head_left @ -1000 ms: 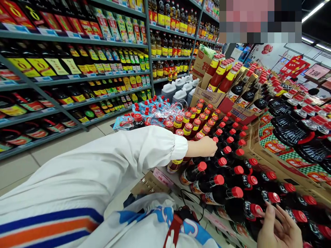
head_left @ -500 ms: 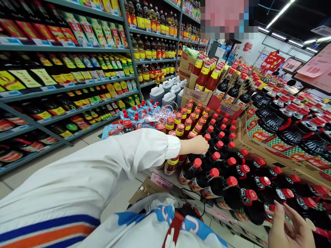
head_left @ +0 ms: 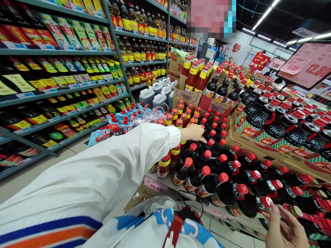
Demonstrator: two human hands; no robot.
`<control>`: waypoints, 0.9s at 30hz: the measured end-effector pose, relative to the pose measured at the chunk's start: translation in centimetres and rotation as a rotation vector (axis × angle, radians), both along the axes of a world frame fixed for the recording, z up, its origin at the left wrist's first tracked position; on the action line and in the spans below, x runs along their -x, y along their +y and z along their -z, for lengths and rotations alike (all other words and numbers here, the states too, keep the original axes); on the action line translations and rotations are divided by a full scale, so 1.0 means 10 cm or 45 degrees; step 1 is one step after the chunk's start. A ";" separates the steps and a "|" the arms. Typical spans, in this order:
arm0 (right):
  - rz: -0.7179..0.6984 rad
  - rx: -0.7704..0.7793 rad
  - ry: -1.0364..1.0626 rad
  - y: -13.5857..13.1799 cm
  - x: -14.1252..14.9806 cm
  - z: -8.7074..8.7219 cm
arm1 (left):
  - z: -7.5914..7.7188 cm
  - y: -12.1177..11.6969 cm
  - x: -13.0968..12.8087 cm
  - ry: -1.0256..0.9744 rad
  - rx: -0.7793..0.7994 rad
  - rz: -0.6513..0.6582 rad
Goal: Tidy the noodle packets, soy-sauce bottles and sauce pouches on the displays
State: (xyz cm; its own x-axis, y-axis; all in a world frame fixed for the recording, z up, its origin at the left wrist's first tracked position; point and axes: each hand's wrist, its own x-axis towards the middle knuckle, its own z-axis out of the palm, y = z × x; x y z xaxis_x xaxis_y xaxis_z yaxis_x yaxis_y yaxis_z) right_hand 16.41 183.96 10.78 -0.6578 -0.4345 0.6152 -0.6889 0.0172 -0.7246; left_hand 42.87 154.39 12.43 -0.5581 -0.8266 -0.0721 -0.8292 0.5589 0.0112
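My left hand (head_left: 194, 132), in a white sleeve, stretches over the rows. It lies low among jars with red and yellow lids and dark sauce bottles (head_left: 207, 155) with red caps. Its thumb sticks out, apart from the bent fingers, whose tips are partly hidden; no bottle shows lifted in it. At the lower right, my right hand (head_left: 287, 225) has thumb and fingers spread, with nothing visible in the grasp. A red bottle cap (head_left: 266, 202) is just beyond its thumb. Close to my left forearm stands a jar of reddish-brown sauce (head_left: 163, 167).
Large dark bottles (head_left: 281, 120) stand on cartons at the right. A pink price sign (head_left: 305, 65) hangs above them. White jugs (head_left: 147, 96) and blue-and-red packs (head_left: 126, 119) sit beyond my left arm. Shelves of bottles (head_left: 59, 51) line the left side.
The view has shifted a little rightward. My left hand has drawn slightly back from the bottle caps and its thumb now shows stretched out. My right hand remains beside the front bottles.
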 end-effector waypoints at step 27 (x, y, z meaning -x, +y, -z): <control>-0.064 -0.080 -0.010 -0.21 0.30 0.14 | 0.08 -0.18 -0.19 0.058 -0.008 0.454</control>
